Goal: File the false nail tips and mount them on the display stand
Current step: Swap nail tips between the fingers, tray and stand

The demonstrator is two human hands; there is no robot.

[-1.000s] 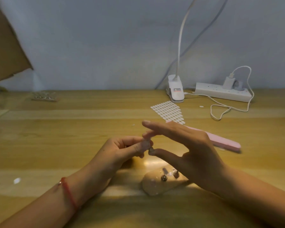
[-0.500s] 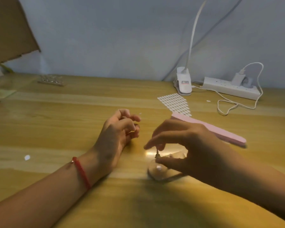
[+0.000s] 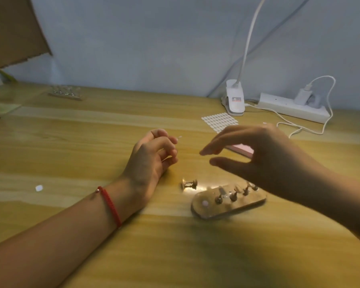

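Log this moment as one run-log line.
left hand: curled, resting on table, contents unclear | right hand: open above display stand | loose peg: lying on table beside stand | pink nail file: behind right hand

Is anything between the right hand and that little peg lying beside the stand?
Nothing visible. The peg lies on the table just left of the display stand; the right hand hovers open above and to its right.

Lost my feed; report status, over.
Left hand loosely curled on wooden table, apparently empty. Right hand open above clear oval display stand. One small peg holder lies loose beside stand.
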